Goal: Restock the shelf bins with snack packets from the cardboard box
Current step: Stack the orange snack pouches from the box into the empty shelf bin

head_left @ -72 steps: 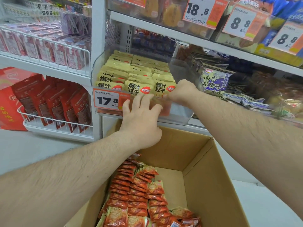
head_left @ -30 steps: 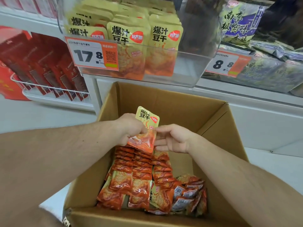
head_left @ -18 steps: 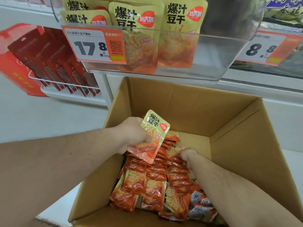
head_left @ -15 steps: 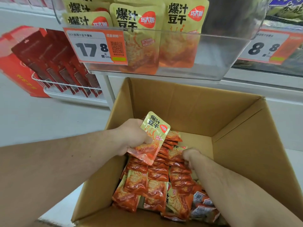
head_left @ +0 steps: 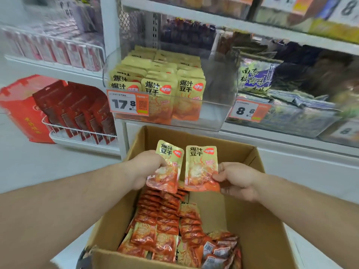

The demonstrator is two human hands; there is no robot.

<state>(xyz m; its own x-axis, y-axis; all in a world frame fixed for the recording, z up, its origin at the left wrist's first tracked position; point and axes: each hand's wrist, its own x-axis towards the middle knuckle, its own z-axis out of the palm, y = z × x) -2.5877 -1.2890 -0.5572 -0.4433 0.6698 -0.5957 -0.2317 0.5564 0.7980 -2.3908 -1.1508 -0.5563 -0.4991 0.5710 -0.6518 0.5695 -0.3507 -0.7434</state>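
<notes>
Here we see both hands raised over the open cardboard box [head_left: 242, 220], each with a snack packet. The left hand [head_left: 141, 169] has its grip curled round the lower edge of one yellow-and-orange packet [head_left: 167, 167], which tilts a little to the left. The right hand [head_left: 237, 179] pinches the lower right corner of a second packet [head_left: 201, 168] between thumb and fingers, and this one stands nearly upright. The two packets sit just beside each other, their inner edges close to touching. Below them, inside the box, more packets [head_left: 167, 226] lie in rows along the left side, with a loose heap at the near right corner. Above the box, a clear shelf bin [head_left: 217, 105] holds rows of the same yellow packets [head_left: 171, 78] standing on end, filling its left part, and carries a price tag [head_left: 127, 103] reading 17.8 on its front. To the left, red pouches [head_left: 81, 113] stand in a white wire rack [head_left: 83, 136].
</notes>
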